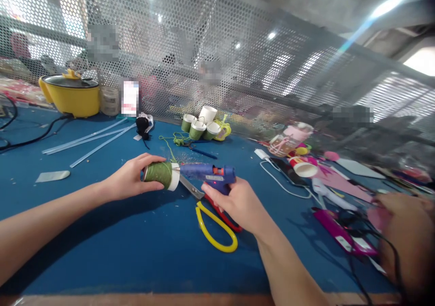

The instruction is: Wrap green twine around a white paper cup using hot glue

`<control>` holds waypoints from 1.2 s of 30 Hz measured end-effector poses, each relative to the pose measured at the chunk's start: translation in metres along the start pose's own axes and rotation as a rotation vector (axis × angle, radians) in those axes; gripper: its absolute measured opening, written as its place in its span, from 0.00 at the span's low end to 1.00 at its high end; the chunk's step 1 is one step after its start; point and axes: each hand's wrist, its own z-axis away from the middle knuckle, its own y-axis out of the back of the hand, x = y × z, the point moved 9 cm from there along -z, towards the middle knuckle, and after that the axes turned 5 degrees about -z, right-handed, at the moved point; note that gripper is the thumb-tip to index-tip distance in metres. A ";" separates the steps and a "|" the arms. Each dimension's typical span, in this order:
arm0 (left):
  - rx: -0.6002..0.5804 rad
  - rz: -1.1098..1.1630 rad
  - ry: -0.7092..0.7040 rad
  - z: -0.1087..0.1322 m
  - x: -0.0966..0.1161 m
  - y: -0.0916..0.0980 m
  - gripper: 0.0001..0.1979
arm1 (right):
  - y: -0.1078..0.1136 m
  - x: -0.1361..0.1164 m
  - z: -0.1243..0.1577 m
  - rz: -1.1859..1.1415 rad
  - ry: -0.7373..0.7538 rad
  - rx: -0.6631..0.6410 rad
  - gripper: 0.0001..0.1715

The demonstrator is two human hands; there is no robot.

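My left hand (131,179) is wrapped around a paper cup (162,175) covered in green yarn, held on its side above the blue table (102,233). My right hand (238,204) grips a blue glue gun (212,174) by its handle. The gun's nozzle points left and touches the cup's white rim. A strand of green yarn runs from the cup back toward a yarn pile (178,139). Scissors with red and yellow handles (214,226) lie on the table under my right hand.
Several green-wrapped cups (200,124) stand by the mesh wall. Clear glue sticks (91,140) lie at the left, and a yellow pot (70,95) at the far left. Phone, cables and pink craft items (306,165) crowd the right, where another person's hand (404,233) shows.
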 end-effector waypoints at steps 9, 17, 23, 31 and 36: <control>-0.005 0.010 0.081 -0.001 -0.007 0.000 0.26 | 0.000 -0.020 0.005 0.065 0.111 0.027 0.14; 0.000 -0.012 0.075 -0.001 -0.006 0.001 0.26 | -0.002 -0.020 0.005 0.129 0.129 0.008 0.12; -0.008 -0.025 0.020 -0.001 -0.002 0.000 0.25 | -0.001 -0.021 0.005 0.119 0.153 0.023 0.11; 0.010 -0.048 -0.016 0.000 0.000 0.001 0.25 | -0.002 -0.018 0.007 0.133 0.139 -0.008 0.10; 0.009 -0.039 -0.020 0.000 0.001 0.001 0.24 | -0.003 -0.018 0.008 0.143 0.144 -0.015 0.10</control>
